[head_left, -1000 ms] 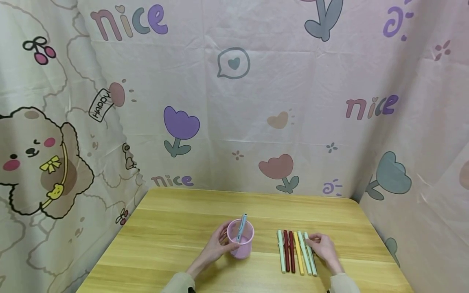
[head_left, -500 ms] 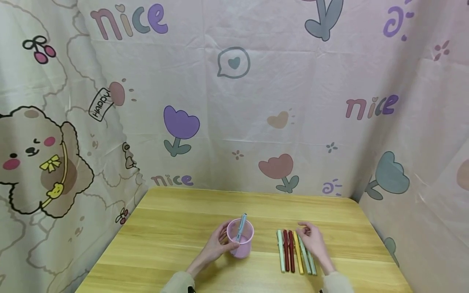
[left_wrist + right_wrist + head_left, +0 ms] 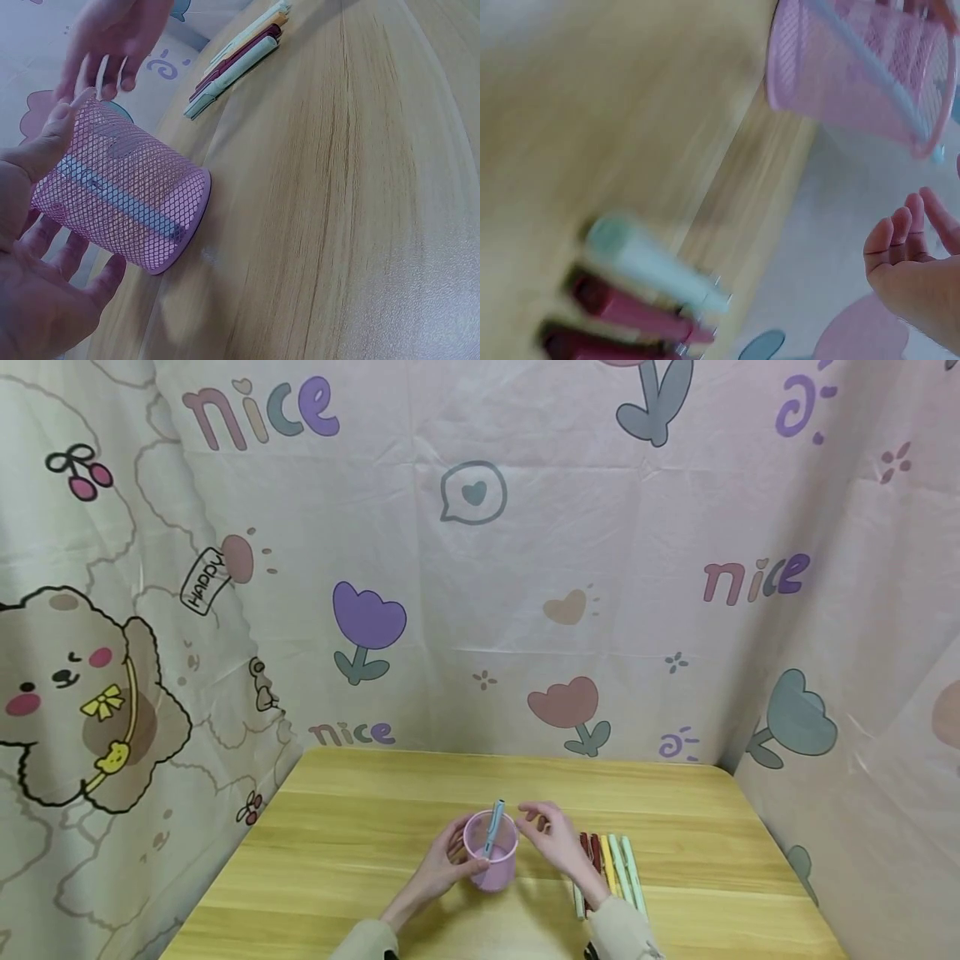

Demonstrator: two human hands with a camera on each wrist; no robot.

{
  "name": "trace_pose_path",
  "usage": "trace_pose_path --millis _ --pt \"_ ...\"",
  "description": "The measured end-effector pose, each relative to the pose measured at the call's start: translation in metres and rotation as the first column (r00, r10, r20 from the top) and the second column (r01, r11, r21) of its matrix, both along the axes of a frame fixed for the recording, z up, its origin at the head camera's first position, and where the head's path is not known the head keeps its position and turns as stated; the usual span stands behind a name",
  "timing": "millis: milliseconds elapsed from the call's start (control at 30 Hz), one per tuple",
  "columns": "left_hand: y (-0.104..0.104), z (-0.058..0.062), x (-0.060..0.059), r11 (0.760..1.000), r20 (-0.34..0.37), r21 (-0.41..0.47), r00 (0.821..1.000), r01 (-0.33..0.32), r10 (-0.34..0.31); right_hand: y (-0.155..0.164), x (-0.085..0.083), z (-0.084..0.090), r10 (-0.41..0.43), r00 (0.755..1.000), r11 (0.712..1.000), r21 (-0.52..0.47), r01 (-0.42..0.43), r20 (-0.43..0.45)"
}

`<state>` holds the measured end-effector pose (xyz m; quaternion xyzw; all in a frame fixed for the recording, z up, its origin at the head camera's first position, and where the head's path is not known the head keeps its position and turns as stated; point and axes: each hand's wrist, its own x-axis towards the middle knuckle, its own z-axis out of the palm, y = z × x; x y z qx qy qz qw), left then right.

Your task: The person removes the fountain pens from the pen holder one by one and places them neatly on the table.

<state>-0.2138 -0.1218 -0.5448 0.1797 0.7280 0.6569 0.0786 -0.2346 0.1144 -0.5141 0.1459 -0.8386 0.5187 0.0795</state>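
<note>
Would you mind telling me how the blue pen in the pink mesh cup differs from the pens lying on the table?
The blue pen stands tilted inside the pink mesh cup; the row of pens lies flat on the table. The blue pen is alone, whereas the row holds several side by side. It is blue; the row is mint, dark red and yellow. The left hand holds the cup; nothing holds the row. All look alike in shape.
</note>
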Motion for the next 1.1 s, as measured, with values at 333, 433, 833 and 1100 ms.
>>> trace_pose_path --millis 333,433,833,1100 --pt "0.000 -0.002 0.000 1.000 -0.015 -0.010 1.000 0.009 -0.009 -0.025 -0.008 0.001 0.044 0.999 0.996 0.080 -0.043 -0.008" --pt "0.000 -0.002 0.000 1.000 -0.015 -0.014 1.000 0.008 -0.009 -0.028 -0.013 0.000 0.028 1.000 0.995 0.092 -0.029 0.014" --pt "-0.001 -0.002 0.000 1.000 -0.005 -0.007 1.000 0.016 -0.016 -0.033 -0.022 0.002 0.045 0.998 0.992 0.117 -0.050 0.044" --pt "-0.001 -0.002 -0.001 1.000 -0.009 -0.004 1.000 0.012 -0.012 -0.035 -0.025 0.001 0.054 0.998 0.991 0.118 -0.057 0.033"
